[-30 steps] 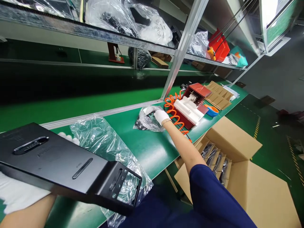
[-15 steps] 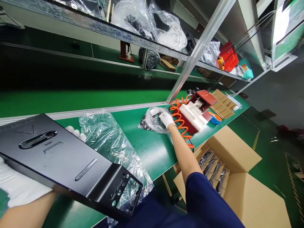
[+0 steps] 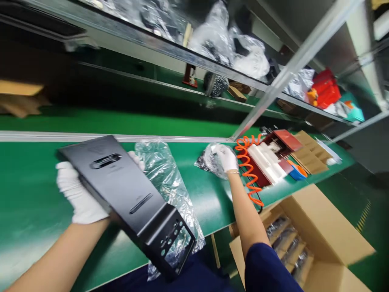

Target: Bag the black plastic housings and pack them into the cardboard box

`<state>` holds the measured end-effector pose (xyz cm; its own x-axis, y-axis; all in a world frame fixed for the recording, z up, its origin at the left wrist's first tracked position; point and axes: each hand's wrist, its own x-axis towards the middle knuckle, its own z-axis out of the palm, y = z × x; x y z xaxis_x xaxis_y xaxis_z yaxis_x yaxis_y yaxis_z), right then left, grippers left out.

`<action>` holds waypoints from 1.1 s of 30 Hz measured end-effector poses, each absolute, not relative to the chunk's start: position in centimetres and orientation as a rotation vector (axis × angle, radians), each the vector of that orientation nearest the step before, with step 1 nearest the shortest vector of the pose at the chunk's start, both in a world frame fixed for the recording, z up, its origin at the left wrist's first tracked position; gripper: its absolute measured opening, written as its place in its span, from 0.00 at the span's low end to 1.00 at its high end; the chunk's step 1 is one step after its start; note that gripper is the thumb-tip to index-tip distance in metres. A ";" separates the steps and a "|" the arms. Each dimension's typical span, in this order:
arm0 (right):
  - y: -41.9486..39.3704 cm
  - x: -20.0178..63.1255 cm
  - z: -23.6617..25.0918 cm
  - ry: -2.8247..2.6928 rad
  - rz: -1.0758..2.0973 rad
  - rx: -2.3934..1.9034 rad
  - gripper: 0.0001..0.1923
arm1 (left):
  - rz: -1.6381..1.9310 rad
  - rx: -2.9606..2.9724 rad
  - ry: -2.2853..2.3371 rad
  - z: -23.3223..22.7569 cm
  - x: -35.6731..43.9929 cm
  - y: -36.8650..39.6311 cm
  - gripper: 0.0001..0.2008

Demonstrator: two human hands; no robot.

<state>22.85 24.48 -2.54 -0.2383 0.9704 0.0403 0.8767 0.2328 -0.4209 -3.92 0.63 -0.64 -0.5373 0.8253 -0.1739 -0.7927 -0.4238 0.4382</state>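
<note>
My gloved left hand (image 3: 80, 194) grips a black plastic housing (image 3: 130, 182) from beneath, its fingertips showing past the far edge. The housing is long and flat, with a slot, a raised bar and a stepped end with a rectangular opening and small holes. Farther right, my gloved right hand (image 3: 227, 157) reaches into a clear plastic bag (image 3: 214, 162) of small dark parts on the green bench; its fingers are partly hidden in the bag, so what they hold cannot be made out. A crumpled clear plastic sleeve (image 3: 170, 178) lies between the hands, partly under the housing.
An orange coiled hose (image 3: 247, 166) runs beside a red and white fixture (image 3: 267, 162). A blue and orange bowl (image 3: 298, 171) and cardboard dividers (image 3: 313, 152) lie beyond. An open carton (image 3: 330, 219) with bagged parts stands at lower right. A metal shelf edge (image 3: 170, 50) crosses above.
The view has swung left, so the bench appears shifted right. My left hand with the housing has moved right and inward. My right hand stays at the bag of small parts.
</note>
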 end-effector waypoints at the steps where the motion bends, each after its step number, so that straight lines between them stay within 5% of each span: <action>1: 23.5 22.1 -1.8 -2.169 0.542 -1.598 0.15 | 2.082 0.120 0.627 -0.9 -3.8 0.3 0.42; 5: 17.6 16.9 1.4 -1.965 1.300 -0.964 0.14 | 1.974 0.150 0.566 -2.0 -3.3 -0.3 0.47; 10: 11.2 8.1 4.6 -2.023 1.827 -0.693 0.07 | 2.037 0.073 0.456 -2.1 -3.1 -0.5 0.33; 26: 10.1 2.8 5.7 -2.653 1.050 -0.774 0.13 | 2.019 -0.027 0.363 -2.6 -3.6 -0.2 0.28; 30: 10.2 2.5 4.6 -2.543 0.883 -0.688 0.04 | 2.003 -0.036 0.372 -3.1 -3.7 -0.2 0.29; 33: 10.4 2.4 3.1 -2.346 1.042 -0.715 0.29 | 1.994 -0.047 0.451 -3.4 -3.8 -0.4 0.29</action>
<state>2.42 10.44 3.06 -0.7522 0.6256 0.2067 0.2662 0.5755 -0.7732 -3.84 -0.36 -3.37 -0.4556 0.8603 -0.2289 -0.8750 -0.3855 0.2929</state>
